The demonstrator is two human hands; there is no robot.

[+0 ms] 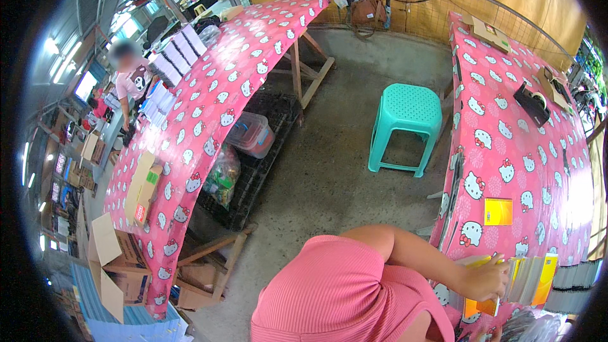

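Note:
My left hand [486, 278] reaches to the pink-covered table on the right, its fingers closed on a small yellow notebook [487, 306]. Beside it stands a row of yellow-covered notebooks [531, 280], packed on edge with their page edges showing. Only a few fingertips of my right hand [491, 334] show at the lower edge, near clear plastic wrap [535, 327]; whether they grip anything is hidden. A single yellow spiral notebook [498, 211] lies flat further up the table. More notebooks with dark spiral bindings [573, 285] are stacked at the right.
A black tape dispenser [532, 105] and a cardboard tray [486, 33] sit on the right table [491, 171]. Behind me stands a turquoise stool [408, 120]. Another pink-covered table [215, 98] on the left bears stacked books [178, 57]; a person [132, 79] stands beyond it.

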